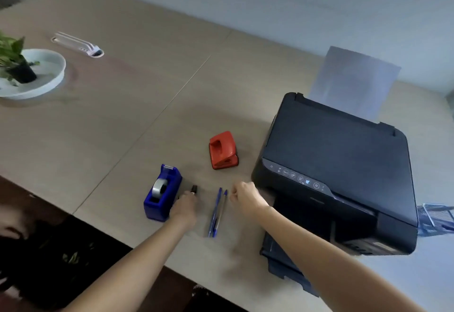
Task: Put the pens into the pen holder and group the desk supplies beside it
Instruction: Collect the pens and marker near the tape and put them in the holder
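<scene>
Reaching over the desk (122, 120), both hands work just in front of the black printer (336, 164), which serves as the landmark; the left hand (185, 207) is curled over a small dark object (194, 188) I cannot identify, and whether it grips it I cannot tell; the right hand (245, 197), nearest the printer's front corner, is loosely clenched and seems empty. Two blue pens (217, 212) lie side by side between the hands, probably gathered for one pickup; a blue tape dispenser (162, 192) stands farther left, a red hole punch (223, 150) beside the printer's left edge. A mesh holder (439, 216) may be peeking out at the printer's right.
</scene>
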Available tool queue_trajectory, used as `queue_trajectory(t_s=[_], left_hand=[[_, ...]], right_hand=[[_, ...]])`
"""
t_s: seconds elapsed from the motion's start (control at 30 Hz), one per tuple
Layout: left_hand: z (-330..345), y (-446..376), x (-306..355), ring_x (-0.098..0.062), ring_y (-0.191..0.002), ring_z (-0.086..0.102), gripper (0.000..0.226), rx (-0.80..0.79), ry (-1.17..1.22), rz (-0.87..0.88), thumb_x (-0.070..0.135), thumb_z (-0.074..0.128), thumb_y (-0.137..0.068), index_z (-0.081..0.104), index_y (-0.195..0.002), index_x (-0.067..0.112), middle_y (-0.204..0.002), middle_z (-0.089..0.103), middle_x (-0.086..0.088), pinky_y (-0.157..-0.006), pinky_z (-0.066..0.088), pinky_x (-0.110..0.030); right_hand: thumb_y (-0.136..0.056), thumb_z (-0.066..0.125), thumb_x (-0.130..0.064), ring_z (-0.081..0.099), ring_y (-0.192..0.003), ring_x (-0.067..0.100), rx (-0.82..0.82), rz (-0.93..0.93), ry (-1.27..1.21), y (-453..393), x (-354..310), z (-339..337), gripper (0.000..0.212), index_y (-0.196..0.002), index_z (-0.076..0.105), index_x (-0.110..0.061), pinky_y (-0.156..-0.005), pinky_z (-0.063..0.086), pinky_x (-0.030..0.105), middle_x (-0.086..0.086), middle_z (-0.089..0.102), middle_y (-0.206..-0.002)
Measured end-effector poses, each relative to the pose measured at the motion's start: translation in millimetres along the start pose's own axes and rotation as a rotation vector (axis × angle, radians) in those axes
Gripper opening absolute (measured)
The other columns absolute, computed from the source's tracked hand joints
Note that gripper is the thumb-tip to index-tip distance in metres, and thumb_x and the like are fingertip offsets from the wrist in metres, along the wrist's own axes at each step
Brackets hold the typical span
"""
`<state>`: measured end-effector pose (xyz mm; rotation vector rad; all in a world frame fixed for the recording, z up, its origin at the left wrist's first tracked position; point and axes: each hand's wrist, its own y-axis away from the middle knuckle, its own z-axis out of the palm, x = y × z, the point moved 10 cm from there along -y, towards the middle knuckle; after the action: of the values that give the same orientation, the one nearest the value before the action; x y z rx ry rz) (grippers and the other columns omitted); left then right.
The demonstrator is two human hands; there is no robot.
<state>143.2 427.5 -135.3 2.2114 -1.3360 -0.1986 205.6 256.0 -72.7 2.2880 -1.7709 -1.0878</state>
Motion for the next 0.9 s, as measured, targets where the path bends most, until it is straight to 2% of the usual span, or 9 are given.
queue_trajectory(t_s=[0.17,0.23,0.33,0.47,0.57,0.67,0.73,0.8,0.9], left_hand=[[1.3,-3.4,5.1,-0.037,-0.117,0.057,0.034,-0.050,0.196,-0.022,0.003,0.026,-0.099,0.045,-0.126,-0.001,-0.127,0.057,-0.022,-0.089,0.047,-0.041],[2.8,-1.6,7.8,-0.036,-0.110,0.060,0.030,-0.049,0.267,-0.010,0.004,0.032,-0.097,0.046,-0.124,0.002,-0.120,0.061,-0.020,-0.081,0.048,-0.039],[13.4,-2.1,16.1,-0.036,-0.108,0.063,0.031,-0.095,0.321,0.006,0.013,0.043,-0.097,0.047,-0.126,0.001,-0.120,0.062,-0.019,-0.084,0.052,-0.041],[23.1,-0.1,34.5,-0.036,-0.105,0.064,0.036,-0.090,0.290,0.053,0.023,0.059,-0.091,0.056,-0.117,-0.002,-0.115,0.063,-0.018,-0.074,0.048,-0.035],[29.5,-3.3,44.6,-0.037,-0.113,0.059,0.031,-0.079,0.247,0.073,0.008,0.045,-0.096,0.055,-0.122,-0.003,-0.126,0.057,-0.022,-0.092,0.048,-0.039],[31.5,-5.7,42.9,-0.037,-0.119,0.054,0.035,-0.072,0.191,0.153,0.011,0.039,-0.097,0.051,-0.128,-0.003,-0.131,0.055,-0.021,-0.100,0.047,-0.041],[20.6,-2.0,45.8,-0.026,-0.101,0.064,0.043,-0.060,0.168,0.240,0.013,0.039,-0.093,0.048,-0.135,0.005,-0.117,0.065,-0.011,-0.087,0.054,-0.033],[-8.9,2.8,51.4,-0.013,-0.067,0.061,0.039,-0.047,0.269,0.287,0.011,0.038,-0.097,0.048,-0.134,0.004,-0.087,0.067,-0.003,-0.060,0.049,-0.023],[-86.7,17.8,84.9,-0.035,-0.060,0.063,0.021,0.077,0.357,0.317,0.013,0.039,-0.100,0.053,-0.094,-0.002,-0.070,0.061,-0.017,-0.060,0.052,-0.037]], right_hand=[[-0.092,0.050,-0.020,0.056,-0.076,0.025,-0.057,0.193,0.032,-16.5,16.4,51.1,0.020,-0.098,0.062,-0.005,-0.068,0.051,0.034,0.009,0.058,-0.088],[-0.091,0.049,-0.020,0.065,-0.087,0.028,-0.081,0.240,0.048,-19.0,22.9,64.9,0.026,-0.109,0.061,-0.005,-0.074,0.055,0.037,0.013,0.064,-0.102],[-0.094,0.047,-0.019,0.062,-0.108,0.030,-0.100,0.279,0.143,-20.9,35.0,70.9,0.034,-0.123,0.052,-0.003,-0.086,0.053,0.037,0.016,0.058,-0.123],[-0.095,0.046,-0.009,0.060,-0.112,0.031,-0.091,0.315,0.203,-13.0,55.7,58.8,0.033,-0.127,0.049,0.001,-0.089,0.052,0.038,0.019,0.055,-0.127],[-0.091,0.051,-0.004,0.065,-0.103,0.032,-0.019,0.294,0.166,-3.5,58.3,35.8,0.026,-0.116,0.056,0.001,-0.081,0.055,0.037,0.019,0.063,-0.116],[-0.092,0.048,-0.012,0.066,-0.087,0.034,0.079,0.156,0.032,10.0,36.9,3.7,0.021,-0.110,0.053,-0.004,-0.075,0.057,0.040,0.018,0.066,-0.100],[-0.094,0.040,-0.022,0.056,-0.064,0.036,0.148,0.020,-0.052,30.7,15.5,-27.1,0.014,-0.098,0.043,-0.009,-0.062,0.052,0.045,0.016,0.059,-0.074],[-0.094,0.035,-0.025,0.046,-0.051,0.038,0.199,-0.129,-0.143,58.4,-9.6,-63.4,0.014,-0.087,0.031,-0.014,-0.054,0.048,0.050,0.018,0.053,-0.060],[-0.097,0.032,-0.024,0.058,-0.051,0.037,0.323,-0.279,-0.344,111.6,-16.6,-139.5,0.013,-0.088,0.030,-0.014,-0.052,0.052,0.048,0.019,0.064,-0.064]])
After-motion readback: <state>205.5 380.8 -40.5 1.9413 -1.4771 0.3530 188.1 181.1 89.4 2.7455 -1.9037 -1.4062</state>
